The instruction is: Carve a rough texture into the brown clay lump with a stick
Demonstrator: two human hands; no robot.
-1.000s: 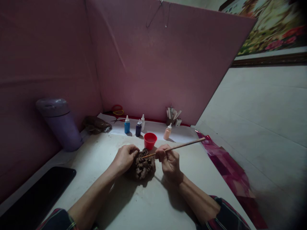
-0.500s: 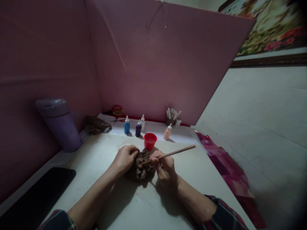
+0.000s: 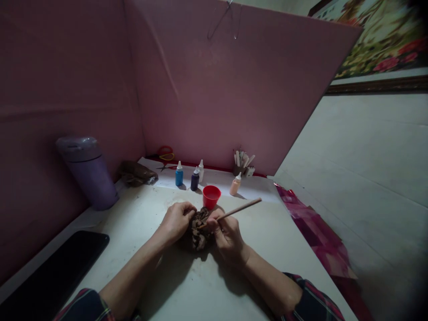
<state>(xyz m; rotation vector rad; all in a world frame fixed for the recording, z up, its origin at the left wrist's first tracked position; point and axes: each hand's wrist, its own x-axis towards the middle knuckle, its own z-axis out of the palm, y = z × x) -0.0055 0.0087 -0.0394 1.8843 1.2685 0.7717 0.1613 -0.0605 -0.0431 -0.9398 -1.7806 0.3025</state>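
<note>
A lumpy, rough piece of brown clay (image 3: 199, 241) sits on the white tabletop between my hands. My left hand (image 3: 178, 220) is closed at the clay's upper left side, thumb and fingertips pressed against it. In my right hand (image 3: 229, 236) a thin wooden modelling stick (image 3: 241, 208) is gripped like a pen. Its lower tip touches the middle of the clay, while the long end slants up to the right. Just behind the clay stands a red cup (image 3: 211, 196). My right fingers hide part of the clay's right side.
Blue (image 3: 179, 176), dark (image 3: 195, 180), white (image 3: 201, 171) and peach (image 3: 235, 185) bottles stand behind the cup. Further back are a tool holder (image 3: 240, 169) and scissors (image 3: 166, 167). Leftward lie a brown packet (image 3: 137, 174), a purple tumbler (image 3: 90, 178) and a black phone (image 3: 56, 276).
The stick's upper end has swung left and slightly up as my right hand shifted a little left. My left hand stays at the clay. The whole view has shifted slightly.
</note>
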